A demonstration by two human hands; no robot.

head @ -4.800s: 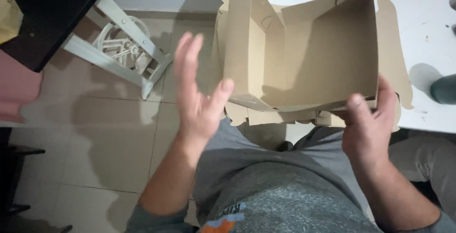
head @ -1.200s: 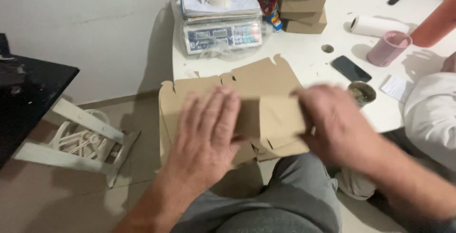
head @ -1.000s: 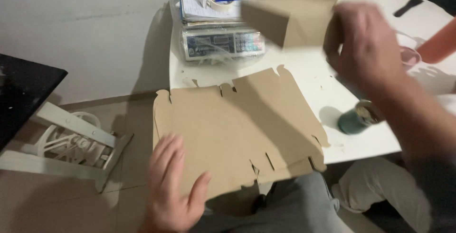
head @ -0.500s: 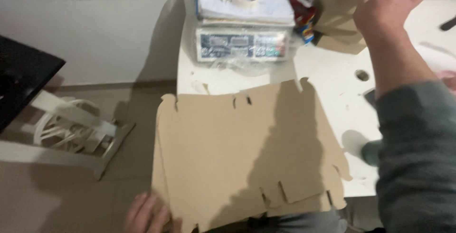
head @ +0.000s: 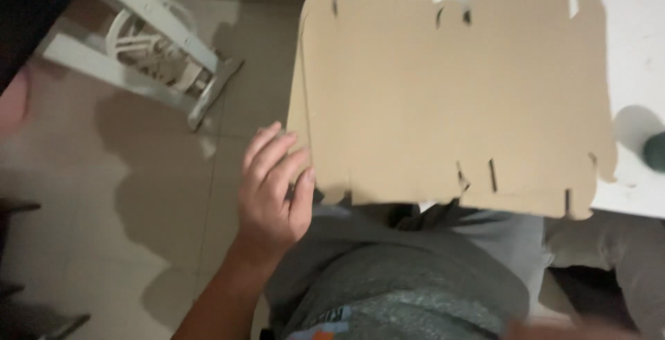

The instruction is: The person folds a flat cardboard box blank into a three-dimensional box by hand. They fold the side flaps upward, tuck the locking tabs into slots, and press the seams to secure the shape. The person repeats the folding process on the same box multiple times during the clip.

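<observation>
Overhead from the head view: flat brown cardboard blank (head: 450, 97) lying on the white table's (head: 634, 49) edge, overhanging the lap; left hand (head: 271, 191) beside its near-left corner, fingers loosely together, gripping nothing; right hand unseen.

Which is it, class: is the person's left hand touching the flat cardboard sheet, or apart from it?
Touching. The head view shows the left hand at the lower left corner of the flat cardboard sheet, its fingertips lying against the sheet's left edge with no gap visible.
</observation>
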